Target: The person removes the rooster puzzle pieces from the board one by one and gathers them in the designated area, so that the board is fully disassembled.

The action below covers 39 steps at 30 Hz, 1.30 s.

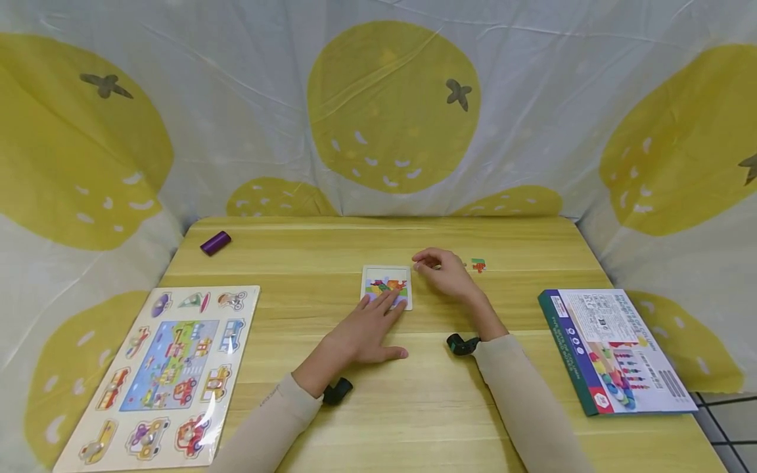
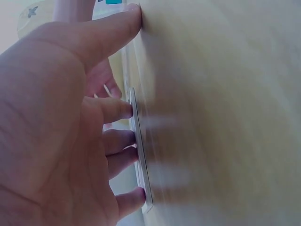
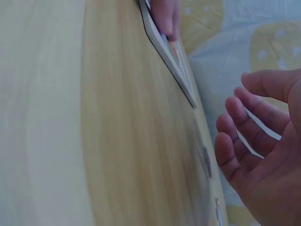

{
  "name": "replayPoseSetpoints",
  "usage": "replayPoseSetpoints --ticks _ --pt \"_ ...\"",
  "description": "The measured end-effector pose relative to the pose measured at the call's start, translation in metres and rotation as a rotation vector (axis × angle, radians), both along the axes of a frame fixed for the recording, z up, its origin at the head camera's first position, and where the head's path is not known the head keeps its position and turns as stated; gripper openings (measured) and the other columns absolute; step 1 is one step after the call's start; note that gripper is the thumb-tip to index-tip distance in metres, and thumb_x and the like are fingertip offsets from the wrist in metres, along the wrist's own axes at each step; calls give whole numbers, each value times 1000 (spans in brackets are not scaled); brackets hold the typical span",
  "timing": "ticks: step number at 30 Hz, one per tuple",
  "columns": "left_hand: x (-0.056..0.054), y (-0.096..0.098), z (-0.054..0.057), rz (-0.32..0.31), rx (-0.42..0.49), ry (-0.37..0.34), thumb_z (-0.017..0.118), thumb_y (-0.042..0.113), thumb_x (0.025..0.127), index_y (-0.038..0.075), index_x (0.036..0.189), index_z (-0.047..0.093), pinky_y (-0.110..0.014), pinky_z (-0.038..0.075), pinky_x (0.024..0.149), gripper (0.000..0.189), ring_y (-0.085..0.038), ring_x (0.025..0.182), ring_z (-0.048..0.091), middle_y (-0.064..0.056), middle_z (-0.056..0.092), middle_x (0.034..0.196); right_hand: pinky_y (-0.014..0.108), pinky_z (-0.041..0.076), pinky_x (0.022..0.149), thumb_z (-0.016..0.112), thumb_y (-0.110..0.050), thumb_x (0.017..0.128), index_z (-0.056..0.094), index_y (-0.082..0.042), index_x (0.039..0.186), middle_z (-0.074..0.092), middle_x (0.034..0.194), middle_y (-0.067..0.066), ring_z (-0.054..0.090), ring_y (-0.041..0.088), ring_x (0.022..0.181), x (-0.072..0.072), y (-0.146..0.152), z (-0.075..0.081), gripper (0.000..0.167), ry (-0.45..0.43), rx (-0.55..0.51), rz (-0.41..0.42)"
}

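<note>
A small white-framed picture puzzle board (image 1: 387, 271) lies flat at the middle of the table, its coloured picture partly covered by fingers. My left hand (image 1: 368, 330) rests its fingertips on the board's near part, the thumb out to the side on the table. In the left wrist view the fingertips touch the top of the thin board (image 2: 145, 176). My right hand (image 1: 451, 274) hovers just right of the board, fingers loosely bent and holding nothing, as the right wrist view confirms. Beyond it lies a small red-and-green puzzle piece (image 1: 478, 265); the hand partly hides another small piece.
A large vehicle peg puzzle (image 1: 241, 341) lies at the left. Behind it is a purple cylinder (image 1: 215, 243). A boxed set (image 1: 615, 351) lies near the table's right edge. A fruit-print cloth (image 1: 236, 118) hangs behind and around the wooden table (image 1: 414, 420).
</note>
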<state>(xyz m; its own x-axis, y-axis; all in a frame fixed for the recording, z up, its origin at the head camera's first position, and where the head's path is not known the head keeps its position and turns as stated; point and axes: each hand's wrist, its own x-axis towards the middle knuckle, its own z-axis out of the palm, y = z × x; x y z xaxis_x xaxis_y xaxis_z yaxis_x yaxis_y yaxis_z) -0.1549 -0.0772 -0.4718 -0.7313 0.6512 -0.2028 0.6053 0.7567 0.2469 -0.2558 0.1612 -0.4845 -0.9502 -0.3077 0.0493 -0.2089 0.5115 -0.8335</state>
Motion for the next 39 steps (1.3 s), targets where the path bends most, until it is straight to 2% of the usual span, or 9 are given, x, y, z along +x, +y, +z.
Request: replayPoseSetpoints --ticks 7,14,23,30,39 --pt "0 -2 0 -6 15 -9 55 71 95 13 166 18 -58 15 128 99 -29 161 13 -11 10 174 45 54 97 63 -27 104 71 -9 125 74 116 5 67 24 108 1 -24 -5 30 -43 10 106" --pt "-1 -2 0 -11 9 -11 55 72 94 13 167 17 -57 15 128 102 -29 162 11 -12 8 175 45 54 100 62 -25 104 72 -9 125 73 121 5 67 23 109 0 -36 -9 27 -42 -1 133" --pt "-2 -3 0 -26 -5 -22 54 73 94 12 167 15 -58 13 129 102 -29 162 7 -12 5 174 46 54 102 62 -20 103 72 -8 125 73 120 7 68 23 109 2 -46 -6 27 -34 6 174" --pt "-1 -2 -1 -32 -2 -26 54 72 94 14 167 11 -58 13 129 103 -27 162 5 -9 2 174 38 55 93 63 -22 102 74 -12 123 73 115 3 68 17 100 2 -53 -6 26 -49 62 193" --pt "0 -3 0 -25 -22 -23 53 73 94 16 167 8 -58 13 129 103 -26 162 2 -7 -1 174 37 54 91 65 -23 102 75 -12 123 69 113 4 64 17 99 2 -63 -8 25 -54 100 214"
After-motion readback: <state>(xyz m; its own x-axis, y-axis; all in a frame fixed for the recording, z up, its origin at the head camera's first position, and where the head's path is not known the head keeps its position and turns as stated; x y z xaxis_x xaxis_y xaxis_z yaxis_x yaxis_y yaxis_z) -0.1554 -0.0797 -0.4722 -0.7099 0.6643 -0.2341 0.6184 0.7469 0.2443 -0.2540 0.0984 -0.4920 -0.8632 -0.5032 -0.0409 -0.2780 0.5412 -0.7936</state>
